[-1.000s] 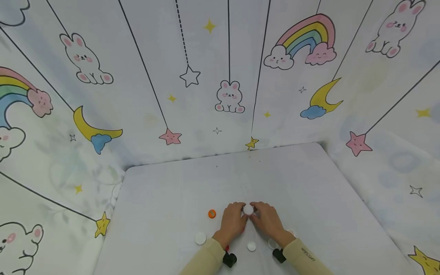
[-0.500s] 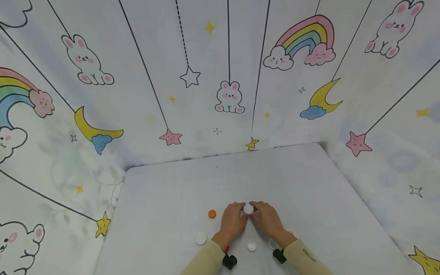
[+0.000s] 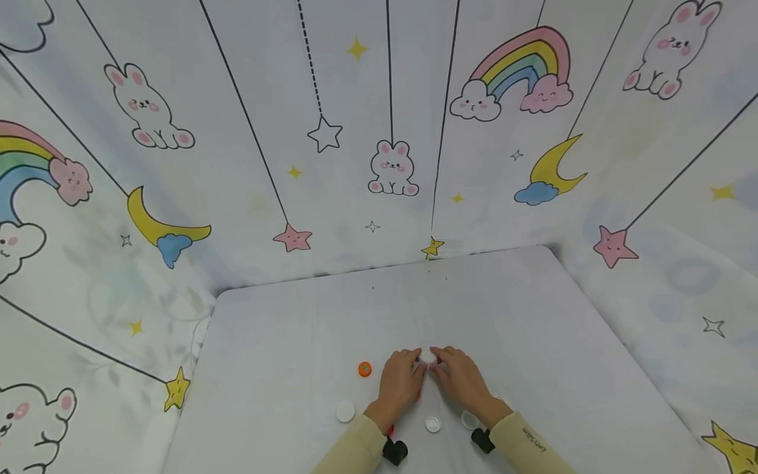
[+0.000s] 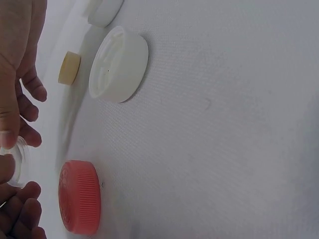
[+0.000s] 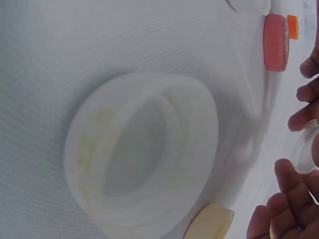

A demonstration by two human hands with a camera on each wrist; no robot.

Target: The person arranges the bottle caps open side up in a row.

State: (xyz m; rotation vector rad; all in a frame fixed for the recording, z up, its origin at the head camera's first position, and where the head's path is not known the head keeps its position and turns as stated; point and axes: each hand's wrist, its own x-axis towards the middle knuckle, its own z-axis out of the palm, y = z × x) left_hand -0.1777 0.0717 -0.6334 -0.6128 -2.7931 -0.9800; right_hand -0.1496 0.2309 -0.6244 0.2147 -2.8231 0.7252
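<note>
In the head view my left hand and right hand meet over the middle of the table, pinching a small clear round cap between their thumbs and fingers. The wrist views show its see-through rim; from the head it is almost covered by fingers. Below the left hand lies a red ribbed cap, mostly hidden under the wrist from above. A white cap rests between the forearms. Under the right wrist sit a large whitish cap, hollow side showing, and a tan cap.
An orange cap lies left of the left hand, and a flat white cap nearer the left sleeve. The white-covered table meets a printed cloth wall at its back edge.
The clear cap has tipped between my fingers: its round white face showed from above earlier, and now little of it shows. Both hands stay in nearly the same place.
</note>
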